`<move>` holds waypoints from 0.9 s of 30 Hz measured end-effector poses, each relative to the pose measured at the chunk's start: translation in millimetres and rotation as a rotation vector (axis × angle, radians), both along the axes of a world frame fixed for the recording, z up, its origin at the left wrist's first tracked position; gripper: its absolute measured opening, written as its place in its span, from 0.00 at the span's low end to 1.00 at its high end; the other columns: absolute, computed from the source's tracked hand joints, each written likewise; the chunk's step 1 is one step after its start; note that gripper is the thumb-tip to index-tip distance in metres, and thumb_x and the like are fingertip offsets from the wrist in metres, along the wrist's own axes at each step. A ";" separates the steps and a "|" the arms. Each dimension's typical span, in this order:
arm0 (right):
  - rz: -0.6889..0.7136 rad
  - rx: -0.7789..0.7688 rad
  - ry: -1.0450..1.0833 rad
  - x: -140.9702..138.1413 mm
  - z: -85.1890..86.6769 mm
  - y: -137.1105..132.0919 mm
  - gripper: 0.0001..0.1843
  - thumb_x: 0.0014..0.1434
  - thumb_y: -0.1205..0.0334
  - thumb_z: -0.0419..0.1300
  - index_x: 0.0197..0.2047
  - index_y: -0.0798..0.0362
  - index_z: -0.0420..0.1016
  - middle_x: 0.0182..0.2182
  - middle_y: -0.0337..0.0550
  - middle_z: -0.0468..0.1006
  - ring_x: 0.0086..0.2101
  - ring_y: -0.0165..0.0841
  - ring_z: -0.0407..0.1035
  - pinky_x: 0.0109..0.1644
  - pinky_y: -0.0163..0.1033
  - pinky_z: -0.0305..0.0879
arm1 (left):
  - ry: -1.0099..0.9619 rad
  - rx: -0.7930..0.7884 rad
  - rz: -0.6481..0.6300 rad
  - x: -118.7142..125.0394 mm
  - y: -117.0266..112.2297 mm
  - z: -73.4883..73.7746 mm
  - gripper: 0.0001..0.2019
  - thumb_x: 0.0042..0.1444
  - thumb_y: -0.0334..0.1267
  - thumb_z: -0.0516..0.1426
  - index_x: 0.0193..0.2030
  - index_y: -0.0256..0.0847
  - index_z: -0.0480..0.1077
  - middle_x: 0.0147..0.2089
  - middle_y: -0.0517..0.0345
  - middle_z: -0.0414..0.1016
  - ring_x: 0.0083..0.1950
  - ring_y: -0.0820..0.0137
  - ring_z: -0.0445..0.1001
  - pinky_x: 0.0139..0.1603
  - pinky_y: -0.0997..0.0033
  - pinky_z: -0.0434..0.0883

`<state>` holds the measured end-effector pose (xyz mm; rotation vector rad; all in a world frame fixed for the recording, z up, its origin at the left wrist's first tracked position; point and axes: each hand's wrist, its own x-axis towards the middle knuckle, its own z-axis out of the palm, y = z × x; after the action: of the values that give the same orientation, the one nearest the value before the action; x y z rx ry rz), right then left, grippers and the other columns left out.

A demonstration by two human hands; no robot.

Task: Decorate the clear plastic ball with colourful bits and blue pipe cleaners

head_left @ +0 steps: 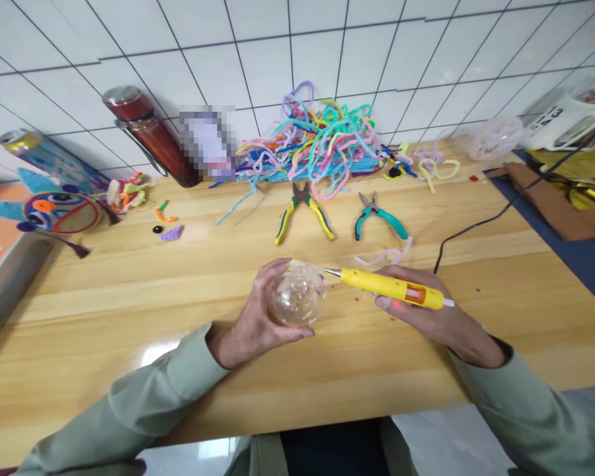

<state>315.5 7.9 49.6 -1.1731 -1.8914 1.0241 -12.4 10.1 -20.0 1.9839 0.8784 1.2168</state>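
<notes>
My left hand (260, 314) is wrapped round a clear, rounded plastic piece (297, 297), perhaps a ball or cup, with small coloured specks along its right side. In my right hand (429, 311) is a yellow hot glue gun (384, 285), pen-shaped, with a white glue stick showing at its back end. Its metal nozzle points left and lies close to the clear piece's upper right edge; whether they touch I cannot tell. Just beyond my right hand lies a pale pink pipe cleaner (387, 256).
Yellow-handled pliers (305, 215) and teal-handled pliers (379, 217) lie beyond my hands. A heap of pipe cleaners (322, 142) sits against the tiled wall. At left stand a red thermos (153, 139), a can (54, 162) and a decorated mask-like craft (59, 213). A black cord (496, 218) crosses the right side.
</notes>
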 end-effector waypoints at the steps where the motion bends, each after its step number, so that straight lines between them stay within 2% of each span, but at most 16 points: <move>1: 0.005 0.002 -0.009 0.1 0.0 -0.2 0.08 0.69 0.54 0.66 0.45 0.48 0.82 0.31 0.37 0.81 0.28 0.32 0.73 0.31 0.36 0.67 | -0.022 -0.073 0.003 0.0 -1.7 0.0 0.55 0.47 0.55 0.78 0.77 0.54 0.55 0.74 0.41 0.64 0.78 0.46 0.66 0.78 0.37 0.68; 4: 0.041 0.022 -0.035 0.3 0.3 -0.8 0.08 0.69 0.53 0.66 0.45 0.48 0.81 0.31 0.38 0.82 0.28 0.32 0.73 0.31 0.37 0.67 | -0.101 -0.266 0.014 1.1 -6.6 -0.7 0.56 0.46 0.55 0.79 0.76 0.52 0.55 0.75 0.40 0.62 0.77 0.45 0.67 0.78 0.36 0.67; 7: 0.070 0.029 -0.076 -0.8 1.9 -1.5 0.07 0.70 0.55 0.65 0.45 0.48 0.80 0.33 0.39 0.83 0.29 0.32 0.74 0.33 0.37 0.68 | -0.150 -0.332 0.000 2.6 -8.6 0.1 0.56 0.45 0.54 0.80 0.75 0.52 0.56 0.75 0.40 0.63 0.77 0.45 0.68 0.79 0.35 0.66; 14: 0.073 0.031 -0.154 -5.1 3.2 -1.8 0.09 0.71 0.53 0.63 0.46 0.49 0.80 0.36 0.43 0.85 0.33 0.35 0.78 0.35 0.38 0.71 | -0.126 -0.351 -0.049 5.5 -7.4 8.3 0.52 0.49 0.50 0.79 0.75 0.51 0.55 0.75 0.41 0.63 0.76 0.48 0.69 0.79 0.38 0.68; 19: 0.083 0.042 -0.175 -4.4 -0.4 -0.9 0.08 0.70 0.55 0.64 0.47 0.49 0.80 0.39 0.45 0.87 0.34 0.36 0.80 0.36 0.38 0.73 | -0.056 -0.329 -0.043 4.0 -7.1 3.8 0.54 0.50 0.51 0.78 0.76 0.51 0.53 0.74 0.39 0.62 0.76 0.47 0.69 0.78 0.36 0.69; 23: 0.084 0.104 -0.170 -3.3 -2.8 -0.9 0.07 0.70 0.57 0.64 0.48 0.49 0.80 0.38 0.45 0.87 0.33 0.36 0.81 0.35 0.38 0.74 | -0.015 -0.312 -0.014 3.6 -7.7 1.0 0.54 0.49 0.52 0.78 0.76 0.50 0.54 0.74 0.39 0.61 0.76 0.45 0.68 0.79 0.34 0.66; 27: 0.097 0.181 -0.220 -2.6 -0.2 -0.9 0.06 0.70 0.59 0.63 0.48 0.47 0.79 0.34 0.41 0.86 0.32 0.36 0.80 0.35 0.38 0.73 | 0.003 -0.284 0.005 4.8 -8.2 2.5 0.54 0.50 0.53 0.78 0.77 0.51 0.54 0.74 0.41 0.63 0.75 0.46 0.69 0.77 0.37 0.69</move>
<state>312.9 7.0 49.3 -1.1349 -2.1816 0.7797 -7.6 1.9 -17.5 1.7576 0.9987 1.0282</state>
